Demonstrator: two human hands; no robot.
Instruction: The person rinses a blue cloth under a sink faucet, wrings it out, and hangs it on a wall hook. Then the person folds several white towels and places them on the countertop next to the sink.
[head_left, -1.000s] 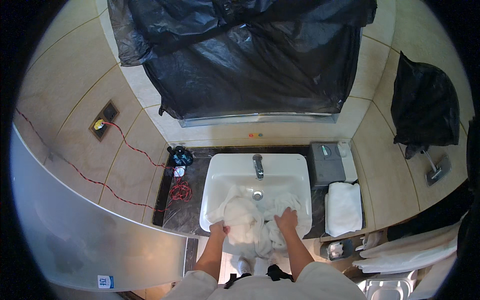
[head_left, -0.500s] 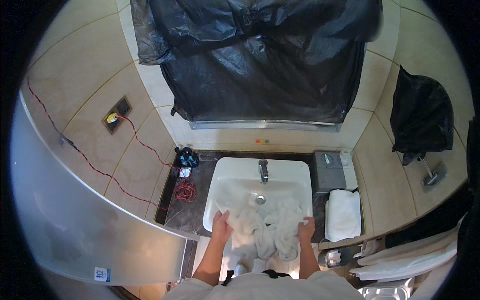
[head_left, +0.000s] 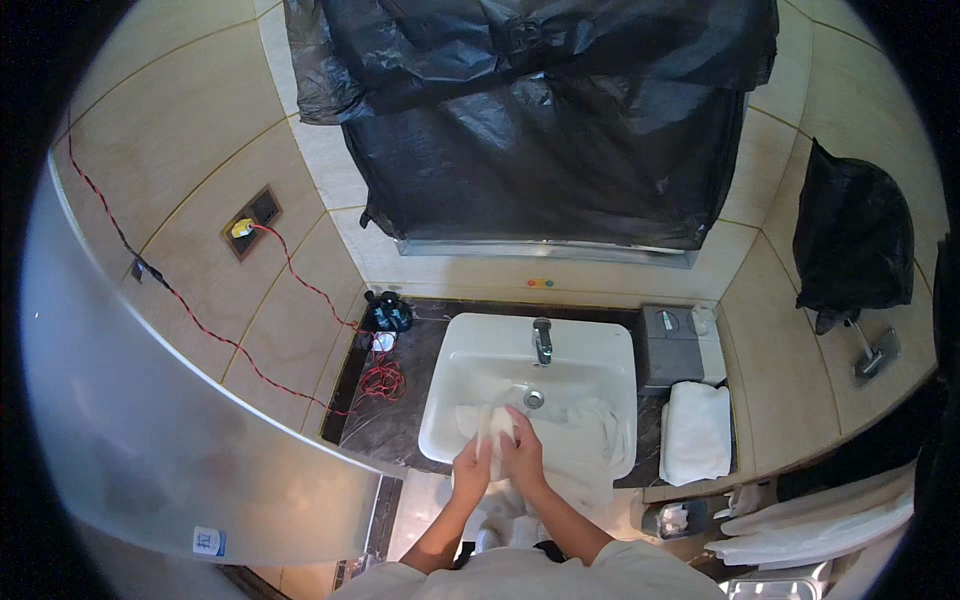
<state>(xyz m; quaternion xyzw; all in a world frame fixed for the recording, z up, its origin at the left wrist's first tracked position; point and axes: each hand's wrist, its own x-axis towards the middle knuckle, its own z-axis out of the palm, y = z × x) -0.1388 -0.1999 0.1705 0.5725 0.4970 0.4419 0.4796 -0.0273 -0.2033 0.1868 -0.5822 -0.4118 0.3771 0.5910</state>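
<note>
A white towel (head_left: 585, 435) lies bunched in the white sink (head_left: 480, 335) and hangs over its front rim. Both hands have come together at the basin's front, each gripping the cloth. My left hand (head_left: 471, 472) is closed on the towel near its left end. Close beside it, my right hand (head_left: 522, 455) pinches a fold of the same towel, the thumb side uppermost. The rest of the cloth spreads out to the right of my right hand. Beyond the towel, the drain (head_left: 534, 399) shows below the metal faucet (head_left: 542, 342).
A folded white towel (head_left: 697, 435) and a grey box (head_left: 672, 347) sit on the dark counter at right. At left are dark bottles (head_left: 388, 312) and a coiled red cord (head_left: 382, 381). A frosted glass panel (head_left: 200, 430) curves along the left. Black plastic (head_left: 540, 150) covers the wall above.
My hands have moved from opposite sides of the towel to close together at the sink's front. The towel is now gathered between them, and the view has shifted slightly.
</note>
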